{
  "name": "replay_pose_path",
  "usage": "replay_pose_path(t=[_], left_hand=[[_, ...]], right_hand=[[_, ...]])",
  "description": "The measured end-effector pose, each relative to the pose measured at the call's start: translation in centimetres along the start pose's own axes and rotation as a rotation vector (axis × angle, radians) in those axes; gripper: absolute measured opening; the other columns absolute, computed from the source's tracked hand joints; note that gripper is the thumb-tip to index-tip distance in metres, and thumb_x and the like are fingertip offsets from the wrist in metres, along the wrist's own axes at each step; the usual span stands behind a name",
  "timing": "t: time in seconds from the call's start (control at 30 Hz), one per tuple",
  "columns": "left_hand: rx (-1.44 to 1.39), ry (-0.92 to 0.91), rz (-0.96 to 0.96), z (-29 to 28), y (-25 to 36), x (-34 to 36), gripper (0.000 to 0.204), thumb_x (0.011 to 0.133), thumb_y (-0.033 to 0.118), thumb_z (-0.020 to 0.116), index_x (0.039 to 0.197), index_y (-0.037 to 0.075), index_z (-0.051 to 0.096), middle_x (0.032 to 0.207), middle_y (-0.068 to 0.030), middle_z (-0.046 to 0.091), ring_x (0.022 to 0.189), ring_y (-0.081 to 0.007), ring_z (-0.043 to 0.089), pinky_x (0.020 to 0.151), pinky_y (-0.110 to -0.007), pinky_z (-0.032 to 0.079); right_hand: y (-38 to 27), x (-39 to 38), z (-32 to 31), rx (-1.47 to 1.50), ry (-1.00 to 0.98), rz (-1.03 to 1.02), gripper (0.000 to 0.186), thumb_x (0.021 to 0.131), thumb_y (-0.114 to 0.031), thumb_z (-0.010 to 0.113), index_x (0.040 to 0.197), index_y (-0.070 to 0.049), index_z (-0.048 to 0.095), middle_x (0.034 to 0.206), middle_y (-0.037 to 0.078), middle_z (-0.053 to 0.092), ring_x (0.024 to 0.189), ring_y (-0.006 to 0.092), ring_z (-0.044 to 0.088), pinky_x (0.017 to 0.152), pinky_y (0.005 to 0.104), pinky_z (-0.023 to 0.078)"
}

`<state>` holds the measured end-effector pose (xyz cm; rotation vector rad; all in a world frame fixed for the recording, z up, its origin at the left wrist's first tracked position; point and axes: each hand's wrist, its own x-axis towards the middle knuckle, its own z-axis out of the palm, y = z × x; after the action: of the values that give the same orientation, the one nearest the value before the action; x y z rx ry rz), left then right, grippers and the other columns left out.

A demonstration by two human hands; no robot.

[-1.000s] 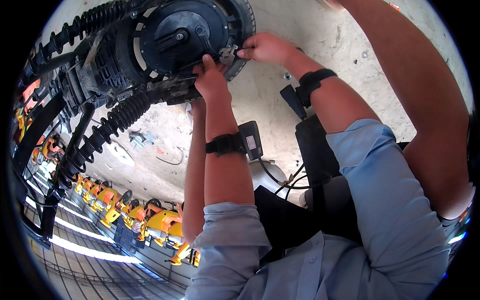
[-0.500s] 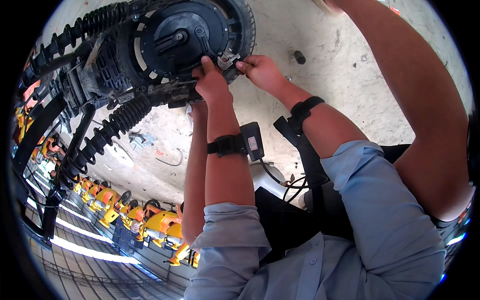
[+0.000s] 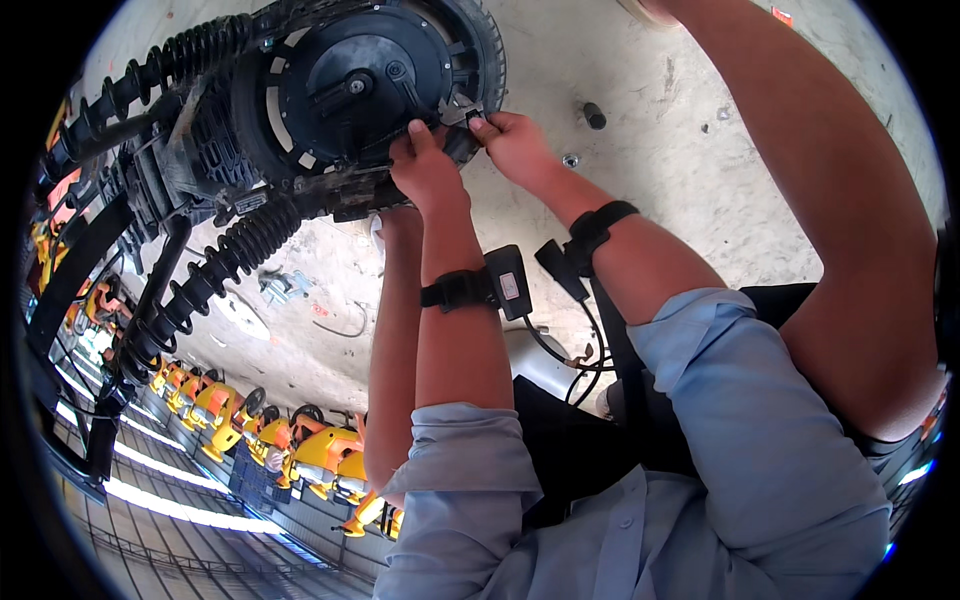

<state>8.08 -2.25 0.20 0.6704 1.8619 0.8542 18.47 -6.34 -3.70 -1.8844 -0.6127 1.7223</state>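
My left hand [image 3: 426,172] is closed at the lower edge of the black wheel hub [image 3: 365,80], thumb raised; what its fingers hold is hidden. My right hand [image 3: 514,148] pinches a small silver metal bracket [image 3: 459,111] beside the tyre [image 3: 488,50], just right of my left thumb. Black swingarm hardware [image 3: 345,190] runs under my left fingers. Two coil-spring shock absorbers [image 3: 245,250] slant down and left from the wheel and frame.
A bare leg [image 3: 820,180] stretches along the right, another behind my left forearm. A black cylinder [image 3: 594,116], a nut [image 3: 570,160] and a pale metal tool [image 3: 283,287] lie on the concrete floor [image 3: 700,240]. Yellow scooters [image 3: 220,405] line the lower left.
My right hand has moved down and left toward my left hand, with the bracket in its fingers. My left hand has shifted slightly down, uncovering a little more hub.
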Motion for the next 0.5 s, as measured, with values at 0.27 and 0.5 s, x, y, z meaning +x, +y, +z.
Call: replay_pose_path(t=[0.27, 0.5], left_hand=[[-0.165, -0.081, -0.046, -1.2, -1.7, -0.3, 0.034, 0.099, 0.013, 0.045, 0.117, -0.015, 0.042, 0.119, -0.0256, 0.051, 0.099, -0.0349, 0.064, 0.088, -0.043, 0.055], [-0.198, -0.124, -0.048, -0.7, -0.9, -0.3, 0.036, 0.099, 0.015, 0.046, 0.117, -0.016, 0.039, 0.117, -0.0264, 0.051, 0.101, -0.0348, 0.063, 0.086, -0.043, 0.056]], right_hand=[[-1.0, 0.6, -4.9, -0.319, -0.253, -0.168, 0.036, 0.093, -0.036, 0.059, 0.085, -0.001, 0.065, 0.063, 0.008, 0.056, 0.058, 0.017, 0.053, 0.059, 0.0329, 0.044], [-2.6, 1.4, -5.6, -0.446, -0.263, -0.311, 0.034, 0.092, -0.036, 0.061, 0.086, -0.003, 0.065, 0.063, 0.007, 0.057, 0.057, 0.0166, 0.053, 0.059, 0.0337, 0.045]])
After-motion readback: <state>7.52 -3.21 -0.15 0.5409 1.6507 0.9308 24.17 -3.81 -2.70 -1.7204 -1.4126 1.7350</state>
